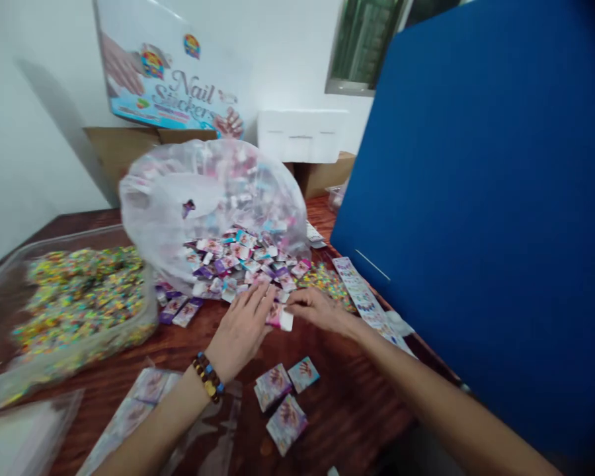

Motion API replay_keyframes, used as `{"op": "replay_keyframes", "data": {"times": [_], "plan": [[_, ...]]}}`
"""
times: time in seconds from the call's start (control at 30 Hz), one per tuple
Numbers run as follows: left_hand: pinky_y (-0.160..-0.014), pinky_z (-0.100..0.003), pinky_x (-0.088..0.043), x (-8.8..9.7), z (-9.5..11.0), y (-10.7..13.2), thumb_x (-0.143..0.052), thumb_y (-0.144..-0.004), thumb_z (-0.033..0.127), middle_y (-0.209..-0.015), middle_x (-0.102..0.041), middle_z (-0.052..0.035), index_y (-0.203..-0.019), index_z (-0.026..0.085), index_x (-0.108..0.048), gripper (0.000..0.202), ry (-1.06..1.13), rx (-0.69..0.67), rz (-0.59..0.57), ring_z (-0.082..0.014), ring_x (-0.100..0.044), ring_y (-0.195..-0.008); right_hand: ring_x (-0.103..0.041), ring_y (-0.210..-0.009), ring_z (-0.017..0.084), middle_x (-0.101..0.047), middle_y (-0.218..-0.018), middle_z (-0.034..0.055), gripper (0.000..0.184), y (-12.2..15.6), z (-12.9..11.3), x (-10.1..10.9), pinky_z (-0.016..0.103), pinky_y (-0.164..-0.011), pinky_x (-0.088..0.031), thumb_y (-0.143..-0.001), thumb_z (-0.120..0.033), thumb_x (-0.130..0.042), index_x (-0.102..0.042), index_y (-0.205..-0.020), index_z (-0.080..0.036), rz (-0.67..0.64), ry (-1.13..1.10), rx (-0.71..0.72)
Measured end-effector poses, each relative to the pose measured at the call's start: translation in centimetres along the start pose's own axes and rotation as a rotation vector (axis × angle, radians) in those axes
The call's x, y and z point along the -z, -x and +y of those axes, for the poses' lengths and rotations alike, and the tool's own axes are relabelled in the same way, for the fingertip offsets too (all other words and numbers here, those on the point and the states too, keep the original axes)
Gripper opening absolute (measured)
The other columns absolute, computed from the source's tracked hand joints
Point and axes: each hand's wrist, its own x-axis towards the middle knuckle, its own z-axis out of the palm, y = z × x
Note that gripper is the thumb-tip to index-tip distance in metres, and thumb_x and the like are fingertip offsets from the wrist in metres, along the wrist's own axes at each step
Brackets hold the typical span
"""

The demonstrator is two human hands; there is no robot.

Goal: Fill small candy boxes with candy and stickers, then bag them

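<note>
Dead centre of the frame: small pink-and-white card box (279, 318)

Left hand (245, 325) looks clamped on it; right hand (324, 311) has its fingers bunched at the edge, can't tell if gripping. I'd squeeze lightly, thin card probably creases. Upper middle, a cloudy see-through plastic bag (171, 188) spills little purple-and-pink printed boxes (240, 251); far left, a clear plastic tub (151, 307) holds multicoloured bits (84, 287).

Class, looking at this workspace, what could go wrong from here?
1. The plastic bag gapes toward the left hand, with a heap of small boxes at its mouth; a nudge might slide more onto the work area.
2. Little stacks stand between the forearms; a dropping arm could knock them over.
</note>
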Motion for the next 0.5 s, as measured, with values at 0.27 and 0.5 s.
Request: {"op": "replay_keyframes", "data": {"times": [0.27, 0.5], "plan": [[-0.094, -0.044, -0.047, -1.8, 11.1, 0.1, -0.06, -0.084, 0.031, -0.116, -0.06, -0.0096, -0.127, 0.018, -0.048, 0.046, 0.11, -0.164, -0.321, -0.0265, -0.056, -0.106, -0.056, -0.057, 0.011, -0.062, -0.063, -0.0023, 0.021, 14.3, 4.1, 0.4, 0.019, -0.052, -0.041, -0.085, -0.03, -0.054, -0.068, -0.08, -0.015, -0.089, -0.355, -0.149], [-0.093, -0.045, -0.045, -5.9, 16.7, -0.7, -0.056, -0.085, 0.025, -0.112, -0.059, -0.0079, -0.117, 0.019, -0.055, 0.033, 0.114, 0.042, -0.407, -0.0274, -0.053, -0.106, -0.056, -0.118, 0.025, -0.062, -0.125, 0.0103, 0.032, 13.7, 14.1, 4.9, 0.04, -0.1, -0.043, -0.089, -0.024, -0.045, -0.065, -0.114, -0.02, 0.268, 0.237, -0.202]]}}
